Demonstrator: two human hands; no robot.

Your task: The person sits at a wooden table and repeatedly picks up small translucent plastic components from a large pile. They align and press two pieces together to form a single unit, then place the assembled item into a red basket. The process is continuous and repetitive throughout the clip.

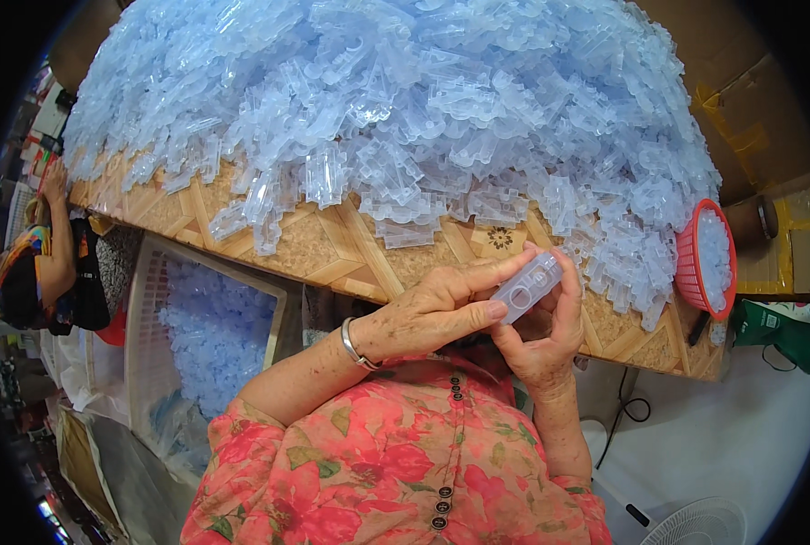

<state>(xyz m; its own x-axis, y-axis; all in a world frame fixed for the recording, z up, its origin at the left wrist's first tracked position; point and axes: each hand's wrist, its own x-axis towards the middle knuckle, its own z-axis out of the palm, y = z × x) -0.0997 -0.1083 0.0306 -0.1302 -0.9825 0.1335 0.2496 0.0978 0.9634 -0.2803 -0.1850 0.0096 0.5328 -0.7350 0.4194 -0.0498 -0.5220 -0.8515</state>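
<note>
Between my two hands is a small clear plastic case [530, 287], long and narrow, with a round ring shape on its face. It is tilted, just over the near edge of the table. My left hand [427, 313], with a silver bangle at the wrist, pinches it between thumb and fingers from the left. My right hand [550, 341] grips its right side, with the fingers curled behind it. Beyond my hands, a huge heap of similar clear bluish plastic pieces [396, 118] covers most of the wood-patterned table [332, 250].
A red plastic basket [691, 272] with clear pieces stands at the table's right edge. Lower left, a large white crate [146, 336] holds many more. A green bag [773, 336] lies right of the table, a fan [695, 525] lower right. Another person [55, 263] is at far left.
</note>
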